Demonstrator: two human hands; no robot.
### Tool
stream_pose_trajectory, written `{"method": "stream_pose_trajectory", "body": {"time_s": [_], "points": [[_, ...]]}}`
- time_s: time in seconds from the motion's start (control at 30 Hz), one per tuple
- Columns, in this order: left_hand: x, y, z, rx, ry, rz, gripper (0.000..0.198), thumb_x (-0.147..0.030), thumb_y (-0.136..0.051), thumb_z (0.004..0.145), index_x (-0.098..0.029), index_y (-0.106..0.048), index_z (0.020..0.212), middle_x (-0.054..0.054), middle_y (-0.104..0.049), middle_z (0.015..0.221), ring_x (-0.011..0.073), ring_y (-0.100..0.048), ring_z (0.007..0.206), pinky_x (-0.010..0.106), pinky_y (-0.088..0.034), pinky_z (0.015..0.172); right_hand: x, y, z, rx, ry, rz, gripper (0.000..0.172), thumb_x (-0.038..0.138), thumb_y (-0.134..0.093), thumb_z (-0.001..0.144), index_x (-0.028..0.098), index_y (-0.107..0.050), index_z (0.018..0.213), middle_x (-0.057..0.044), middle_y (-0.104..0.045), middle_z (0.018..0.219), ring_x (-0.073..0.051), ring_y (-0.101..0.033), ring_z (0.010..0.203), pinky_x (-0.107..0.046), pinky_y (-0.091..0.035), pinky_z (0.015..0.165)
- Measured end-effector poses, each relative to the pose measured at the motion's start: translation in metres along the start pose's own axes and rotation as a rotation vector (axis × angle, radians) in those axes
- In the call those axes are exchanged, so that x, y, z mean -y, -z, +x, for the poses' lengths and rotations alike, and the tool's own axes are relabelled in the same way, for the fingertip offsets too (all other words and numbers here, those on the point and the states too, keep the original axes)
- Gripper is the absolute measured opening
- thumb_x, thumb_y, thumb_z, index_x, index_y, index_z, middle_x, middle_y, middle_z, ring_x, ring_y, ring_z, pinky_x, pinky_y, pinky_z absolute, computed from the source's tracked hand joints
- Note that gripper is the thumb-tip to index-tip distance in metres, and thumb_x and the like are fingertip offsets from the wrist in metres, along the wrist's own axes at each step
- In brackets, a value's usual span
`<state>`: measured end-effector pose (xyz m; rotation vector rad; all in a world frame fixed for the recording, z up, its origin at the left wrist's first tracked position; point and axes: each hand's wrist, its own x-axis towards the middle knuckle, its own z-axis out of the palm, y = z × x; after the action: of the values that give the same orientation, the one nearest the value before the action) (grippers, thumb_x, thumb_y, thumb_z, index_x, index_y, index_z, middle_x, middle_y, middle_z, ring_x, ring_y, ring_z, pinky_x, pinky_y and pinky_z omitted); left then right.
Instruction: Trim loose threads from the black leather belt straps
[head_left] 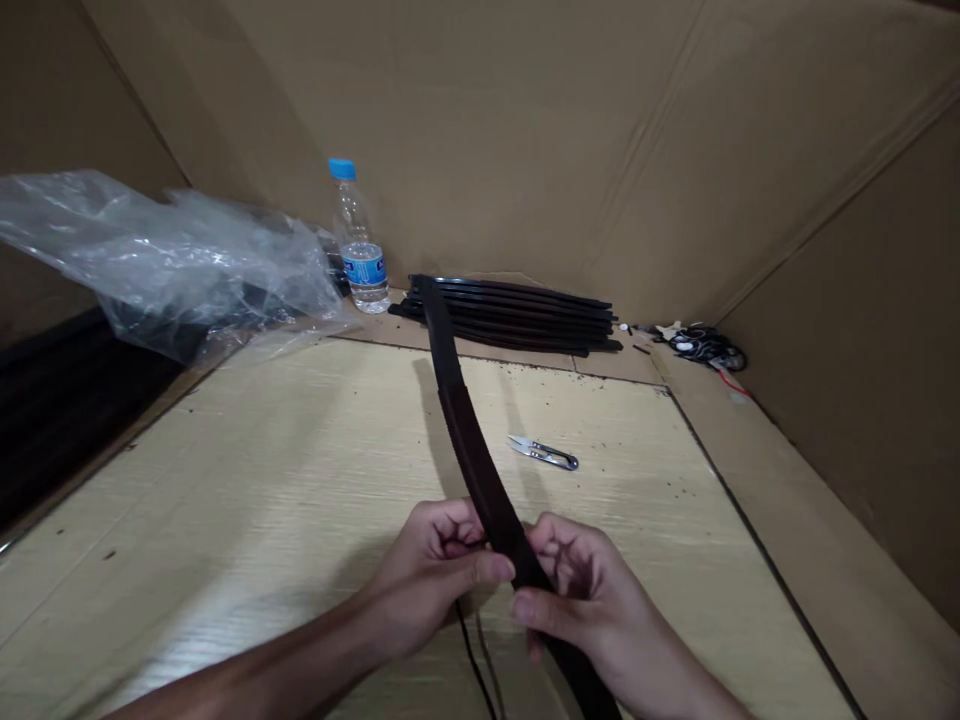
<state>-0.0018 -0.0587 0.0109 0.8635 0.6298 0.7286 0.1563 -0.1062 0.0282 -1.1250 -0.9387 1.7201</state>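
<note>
A long, dark, curved strip (480, 450) runs from the far side of the table toward me, held up at an angle. Its middle stretch looks brownish, the rest black. My left hand (442, 575) pinches the strip's left edge between thumb and fingers. Just nearer to me, my right hand (574, 585) grips it from the right, thumb on top and fingers behind. Below my left hand hangs a thin black cord (471, 650); where it starts is hidden. Thread snips (544, 453) lie on the table beyond my hands, right of the strip.
Several black strips (517, 315) are piled at the back. A water bottle (361, 250) stands beside them. Clear plastic sheeting (202, 260) covers part of a dark stack (82, 410) at left. Tangled black cords (701, 345) sit back right. Cardboard walls (495, 130) surround the pale tabletop (300, 440).
</note>
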Motion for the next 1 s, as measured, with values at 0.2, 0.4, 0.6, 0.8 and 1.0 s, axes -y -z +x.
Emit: {"method": "stream_pose_trajectory", "body": {"time_s": [0.2, 0.4, 0.6, 0.8, 1.0], "points": [[0.002, -0.002, -0.001, 0.033, 0.005, -0.04, 0.022, -0.031, -0.077, 0.07, -0.012, -0.069, 0.076, 0.002, -0.062, 0.06, 0.012, -0.055, 0.05, 0.023, -0.042, 0.049, -0.005, -0.002, -0.003, -0.013, -0.033, 0.07, 0.044, 0.042, -0.078, 0.072, 0.021, -0.04, 0.076, 0.0, -0.068, 0.064, -0.006, -0.055, 0.043, -0.013, -0.04, 0.038], [0.001, -0.003, -0.003, 0.064, -0.025, 0.016, 0.021, -0.032, -0.076, 0.071, -0.012, -0.069, 0.068, 0.002, -0.061, 0.057, 0.015, -0.059, 0.056, 0.025, -0.045, 0.056, -0.008, -0.005, -0.004, -0.147, 0.0, 0.017, 0.044, 0.055, -0.058, 0.085, 0.016, -0.049, 0.067, -0.003, -0.066, 0.057, -0.005, -0.05, 0.039, -0.014, -0.039, 0.04], [0.003, -0.007, -0.006, 0.031, -0.052, 0.054, 0.02, -0.029, -0.07, 0.078, -0.013, -0.068, 0.068, 0.005, -0.067, 0.059, 0.0157, -0.062, 0.057, 0.025, -0.045, 0.058, -0.009, -0.01, -0.001, -0.249, 0.011, -0.099, 0.049, 0.062, -0.058, 0.08, 0.019, -0.045, 0.061, 0.002, -0.056, 0.046, -0.005, -0.041, 0.032, -0.016, -0.033, 0.033], [0.011, -0.009, -0.003, -0.018, -0.075, -0.073, 0.025, -0.031, -0.069, 0.078, -0.015, -0.057, 0.062, 0.002, -0.063, 0.055, 0.0171, -0.061, 0.051, 0.029, -0.048, 0.054, -0.006, -0.011, 0.0, -0.236, 0.022, -0.013, 0.044, 0.056, -0.06, 0.083, 0.018, -0.048, 0.065, -0.001, -0.064, 0.054, -0.007, -0.049, 0.038, -0.016, -0.036, 0.039], [0.008, -0.009, 0.002, -0.115, -0.055, -0.166, 0.028, -0.031, -0.072, 0.076, -0.016, -0.052, 0.062, -0.001, -0.062, 0.053, 0.0163, -0.061, 0.046, 0.028, -0.048, 0.048, -0.003, -0.008, -0.002, -0.15, 0.01, 0.171, 0.034, 0.04, -0.075, 0.076, 0.018, -0.05, 0.081, -0.004, -0.072, 0.074, -0.009, -0.06, 0.057, -0.018, -0.045, 0.055]]}}
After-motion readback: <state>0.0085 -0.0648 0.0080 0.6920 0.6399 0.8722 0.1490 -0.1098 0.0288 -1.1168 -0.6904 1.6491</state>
